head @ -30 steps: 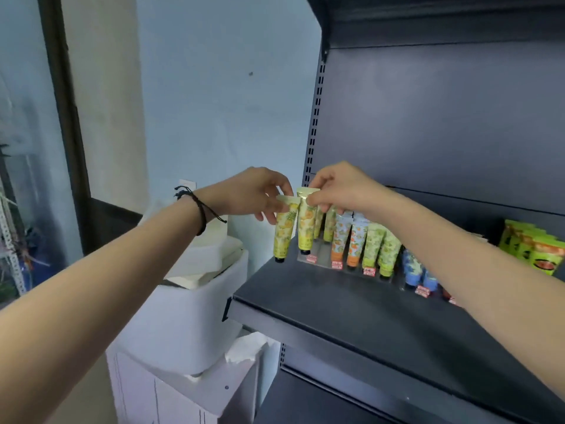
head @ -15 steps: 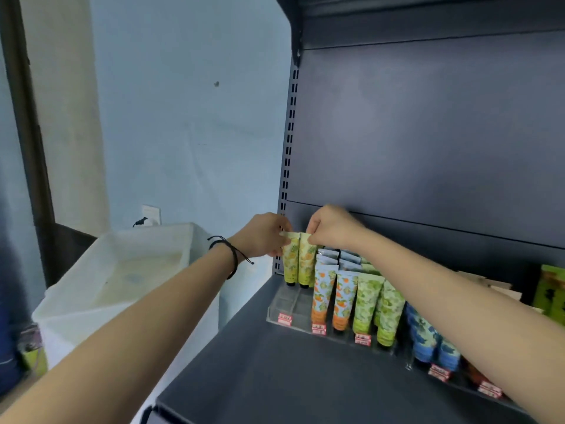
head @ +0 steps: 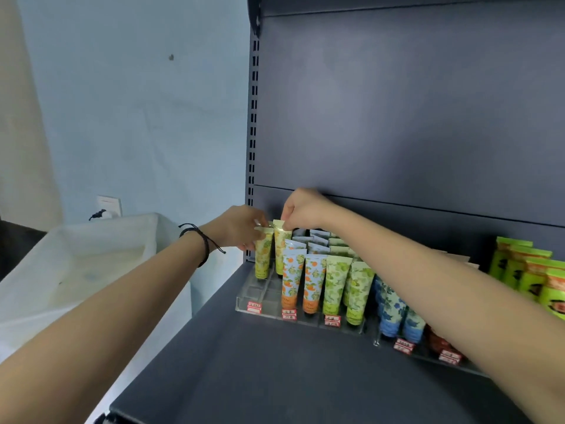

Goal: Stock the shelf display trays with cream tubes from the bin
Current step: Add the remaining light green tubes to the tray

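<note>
Two yellow cream tubes stand cap-down at the back of the leftmost lanes of a clear display tray (head: 244, 301) on the dark shelf. My left hand (head: 238, 228) pinches the top of the left yellow tube (head: 263, 255). My right hand (head: 302, 208) pinches the top of the right yellow tube (head: 278, 249). Beside them the tray holds rows of orange-patterned tubes (head: 292, 280) and green-patterned tubes (head: 334, 283). A white bin (head: 76, 258) sits to the left of the shelf; its contents are not visible.
A second clear tray (head: 397, 341) to the right holds blue tubes (head: 394, 310) and red ones, partly behind my right forearm. Bright green boxes (head: 526, 270) stand at the far right. The shelf's back panel rises behind. The front slots of the leftmost lanes hold no tubes.
Both hands have carried the two yellow tubes from in front of the tray back and down into its leftmost lanes. The camera has moved closer to the shelf.
</note>
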Available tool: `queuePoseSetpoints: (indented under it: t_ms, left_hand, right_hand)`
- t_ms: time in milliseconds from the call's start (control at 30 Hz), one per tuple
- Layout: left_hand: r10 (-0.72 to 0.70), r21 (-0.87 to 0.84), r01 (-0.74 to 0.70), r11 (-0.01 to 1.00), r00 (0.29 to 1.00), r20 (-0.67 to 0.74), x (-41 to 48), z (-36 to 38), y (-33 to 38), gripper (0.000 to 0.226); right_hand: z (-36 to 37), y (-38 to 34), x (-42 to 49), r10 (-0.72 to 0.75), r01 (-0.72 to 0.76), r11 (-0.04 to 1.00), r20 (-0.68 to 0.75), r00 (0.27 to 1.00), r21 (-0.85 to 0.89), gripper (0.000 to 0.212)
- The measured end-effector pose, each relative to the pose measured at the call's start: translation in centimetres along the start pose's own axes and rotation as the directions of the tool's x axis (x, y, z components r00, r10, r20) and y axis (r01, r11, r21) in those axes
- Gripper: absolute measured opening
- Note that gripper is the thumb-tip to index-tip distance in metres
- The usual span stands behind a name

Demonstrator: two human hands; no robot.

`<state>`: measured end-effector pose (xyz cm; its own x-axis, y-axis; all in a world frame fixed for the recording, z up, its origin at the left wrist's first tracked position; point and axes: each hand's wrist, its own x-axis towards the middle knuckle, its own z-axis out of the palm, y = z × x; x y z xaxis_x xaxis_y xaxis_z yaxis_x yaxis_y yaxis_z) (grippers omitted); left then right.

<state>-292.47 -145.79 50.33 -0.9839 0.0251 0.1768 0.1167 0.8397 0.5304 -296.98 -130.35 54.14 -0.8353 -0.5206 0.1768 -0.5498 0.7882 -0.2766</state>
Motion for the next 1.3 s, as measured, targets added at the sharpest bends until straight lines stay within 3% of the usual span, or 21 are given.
queuePoseSetpoints:
  t_ms: [433,800,1000,1100,1300]
  left_hand:
    - [0.054,0.082,-0.047,0.996,0.995,-0.085,-1.7,-0.4,0.2,0.023]
    - [0.109,0.186,-0.082,0.979,0.984,-0.141,-3.9,-1.7,0.2,0.038]
    - [0.078,0.178,-0.047,0.983,0.982,-0.171,-8.0,-3.2,-0.8,0.027]
    - [0.056,0.157,-0.029,0.987,0.983,-0.173,-10.7,-4.2,-1.1,0.02]
    - [0.027,0.185,0.007,0.983,0.983,-0.183,-17.3,-5.5,-1.9,0.004]
  right_hand:
    - [1.2,-0.7,-0.9,0.015,-0.015,0.999,0.016,1.0,-0.032,0.015]
    - [0.0,-1.0,-1.9,0.065,-0.066,0.998,-0.075,0.995,-0.006,0.015]
    - [-1.8,-1.4,-4.3,0.063,-0.047,0.993,-0.157,0.986,0.106,0.019]
    - [-2.5,-2.2,-6.3,0.015,0.014,0.987,-0.181,0.983,0.158,0.011]
    - [-1.9,-6.6,-11.5,-0.105,0.135,0.979,-0.188,0.976,0.155,0.018]
